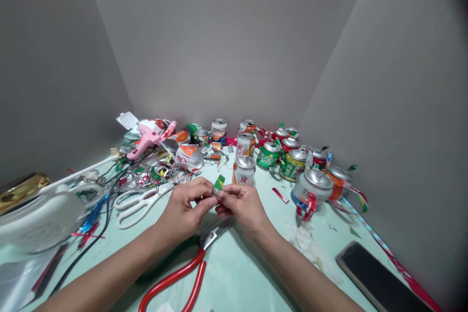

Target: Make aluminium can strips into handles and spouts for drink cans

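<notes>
Between the fingertips of both hands is a small green and yellow strip (219,184), which looks cut from a drink can. My left hand (190,204) pinches it from the left, and my right hand (241,207) grips its lower right end. Red-handled scissors (199,263) lie on the table just below, the blades partly under my hands. Directly beyond my fingers stands a white and orange can (244,169). White-handled scissors (141,204) rest to the left of my left hand.
A pink glue gun (149,139) sits on a heap of can scraps (146,175) at the left, near a black cable (106,224). Several handled cans (312,186) stand at the right. A phone (380,278) lies front right; a white appliance (44,219) stands far left.
</notes>
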Demonstrator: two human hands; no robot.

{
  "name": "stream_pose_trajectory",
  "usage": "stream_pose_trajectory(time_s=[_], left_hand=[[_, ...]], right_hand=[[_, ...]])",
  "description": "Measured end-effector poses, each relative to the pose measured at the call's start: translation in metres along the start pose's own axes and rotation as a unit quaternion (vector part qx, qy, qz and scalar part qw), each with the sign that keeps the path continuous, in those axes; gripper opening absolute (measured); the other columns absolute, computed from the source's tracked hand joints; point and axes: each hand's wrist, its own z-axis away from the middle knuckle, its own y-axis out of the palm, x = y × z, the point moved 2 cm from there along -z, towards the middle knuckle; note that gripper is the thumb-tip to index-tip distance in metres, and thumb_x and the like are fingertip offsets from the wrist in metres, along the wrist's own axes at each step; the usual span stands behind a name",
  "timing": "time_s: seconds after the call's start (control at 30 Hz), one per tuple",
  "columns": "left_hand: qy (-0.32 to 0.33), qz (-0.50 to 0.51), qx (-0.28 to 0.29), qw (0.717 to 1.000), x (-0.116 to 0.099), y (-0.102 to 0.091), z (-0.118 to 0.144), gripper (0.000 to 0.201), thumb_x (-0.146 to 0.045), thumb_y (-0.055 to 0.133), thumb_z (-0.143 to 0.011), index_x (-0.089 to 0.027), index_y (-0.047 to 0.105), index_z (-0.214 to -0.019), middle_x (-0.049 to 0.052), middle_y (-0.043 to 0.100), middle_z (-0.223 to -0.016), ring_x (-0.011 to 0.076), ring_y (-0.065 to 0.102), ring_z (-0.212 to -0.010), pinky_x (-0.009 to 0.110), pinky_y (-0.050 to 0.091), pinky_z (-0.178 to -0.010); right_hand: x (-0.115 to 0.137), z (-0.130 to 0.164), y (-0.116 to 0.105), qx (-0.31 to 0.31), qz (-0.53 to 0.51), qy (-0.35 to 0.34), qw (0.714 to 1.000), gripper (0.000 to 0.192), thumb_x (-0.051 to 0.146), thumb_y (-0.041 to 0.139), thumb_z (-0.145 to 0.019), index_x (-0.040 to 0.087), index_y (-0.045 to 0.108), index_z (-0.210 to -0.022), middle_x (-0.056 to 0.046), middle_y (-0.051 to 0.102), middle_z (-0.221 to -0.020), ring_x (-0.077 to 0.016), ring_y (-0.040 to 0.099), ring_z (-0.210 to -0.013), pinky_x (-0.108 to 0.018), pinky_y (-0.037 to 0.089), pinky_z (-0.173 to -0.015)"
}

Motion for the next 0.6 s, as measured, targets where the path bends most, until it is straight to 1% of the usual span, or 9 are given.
stream_pose_trajectory(time_s=[0.13, 0.2, 0.3, 0.4, 0.43, 0.47, 0.5, 0.53, 0.6], left_hand=[[-0.07, 0.004, -0.031, 0.997, 0.001, 0.007, 0.001, 0.023, -0.022, 0.053, -0.076, -0.016, 0.055, -0.053, -0.002, 0.051, -0.052, 0.01, 0.044, -0.051, 0.022, 0.033, -0.054], [-0.112, 0.01, -0.038, 0.993, 0.002, 0.008, 0.001, 0.023, -0.024, 0.054, -0.074, -0.017, 0.052, -0.052, -0.003, 0.048, -0.05, 0.0097, 0.041, -0.05, 0.022, 0.031, -0.052], [-0.175, 0.044, -0.007, 0.983, 0.007, 0.008, 0.0, 0.027, -0.031, 0.054, -0.073, -0.017, 0.049, -0.05, -0.004, 0.043, -0.046, 0.009, 0.037, -0.046, 0.022, 0.029, -0.047], [-0.236, 0.094, 0.036, 0.967, 0.013, 0.006, -0.003, 0.031, -0.04, 0.052, -0.074, -0.016, 0.052, -0.054, -0.005, 0.041, -0.043, 0.0084, 0.034, -0.041, 0.021, 0.026, -0.041], [-0.251, 0.109, 0.045, 0.961, 0.014, 0.006, -0.004, 0.032, -0.042, 0.052, -0.073, -0.015, 0.053, -0.055, -0.005, 0.042, -0.043, 0.0082, 0.034, -0.04, 0.021, 0.026, -0.041], [-0.263, 0.123, 0.052, 0.955, 0.015, 0.006, -0.005, 0.032, -0.042, 0.053, -0.072, -0.015, 0.054, -0.056, -0.004, 0.043, -0.043, 0.0079, 0.034, -0.04, 0.021, 0.025, -0.041], [-0.274, 0.137, 0.059, 0.95, 0.016, 0.006, -0.005, 0.032, -0.042, 0.054, -0.071, -0.014, 0.053, -0.055, -0.004, 0.044, -0.044, 0.0076, 0.034, -0.041, 0.021, 0.024, -0.041], [-0.284, 0.151, 0.064, 0.945, 0.016, 0.007, -0.005, 0.032, -0.042, 0.055, -0.07, -0.014, 0.052, -0.054, -0.003, 0.044, -0.044, 0.0072, 0.033, -0.041, 0.021, 0.023, -0.04], [-0.304, 0.177, 0.072, 0.933, 0.014, 0.009, -0.005, 0.032, -0.041, 0.056, -0.069, -0.014, 0.051, -0.052, -0.003, 0.045, -0.045, 0.0064, 0.031, -0.041, 0.021, 0.021, -0.04]], right_hand=[[-0.004, 0.0, 0.001, -0.001, 0.048, -0.053, 0.997, 0.008, 0.022, 0.061, -0.055, 0.015, 0.059, -0.053, 0.003, 0.054, -0.043, -0.0088, 0.049, -0.041, -0.02, 0.039, -0.043], [-0.008, -0.001, 0.001, 0.002, 0.075, -0.076, 0.994, 0.008, 0.019, 0.058, -0.058, 0.015, 0.059, -0.051, 0.003, 0.055, -0.045, -0.0082, 0.049, -0.044, -0.02, 0.038, -0.045], [-0.013, -0.005, -0.003, 0.023, 0.11, -0.074, 0.991, 0.012, 0.019, 0.058, -0.062, 0.015, 0.06, -0.052, 0.001, 0.056, -0.047, -0.0105, 0.051, -0.044, -0.022, 0.039, -0.044], [-0.011, -0.011, -0.012, 0.013, 0.132, -0.064, 0.989, 0.013, 0.024, 0.059, -0.067, 0.014, 0.066, -0.065, -0.003, 0.062, -0.054, -0.0149, 0.056, -0.046, -0.025, 0.042, -0.043], [-0.008, -0.011, -0.016, -0.012, 0.14, -0.082, 0.987, 0.014, 0.024, 0.059, -0.069, 0.014, 0.067, -0.073, -0.005, 0.064, -0.061, -0.0156, 0.058, -0.05, -0.026, 0.044, -0.046], [-0.003, -0.011, -0.021, -0.046, 0.161, -0.13, 0.977, 0.016, 0.023, 0.058, -0.07, 0.015, 0.067, -0.081, -0.005, 0.066, -0.069, -0.016, 0.06, -0.057, -0.027, 0.046, -0.051], [0.003, -0.009, -0.025, -0.081, 0.197, -0.207, 0.955, 0.018, 0.021, 0.057, -0.072, 0.017, 0.067, -0.087, -0.006, 0.067, -0.077, -0.0162, 0.061, -0.065, -0.028, 0.047, -0.058], [0.01, -0.005, -0.028, -0.112, 0.25, -0.303, 0.913, 0.02, 0.017, 0.056, -0.074, 0.019, 0.066, -0.091, -0.006, 0.067, -0.084, -0.0165, 0.061, -0.072, -0.028, 0.047, -0.064], [0.02, 0.005, -0.029, -0.147, 0.375, -0.484, 0.777, 0.024, 0.012, 0.054, -0.076, 0.02, 0.067, -0.094, -0.007, 0.067, -0.091, -0.0174, 0.06, -0.081, -0.028, 0.046, -0.068]])
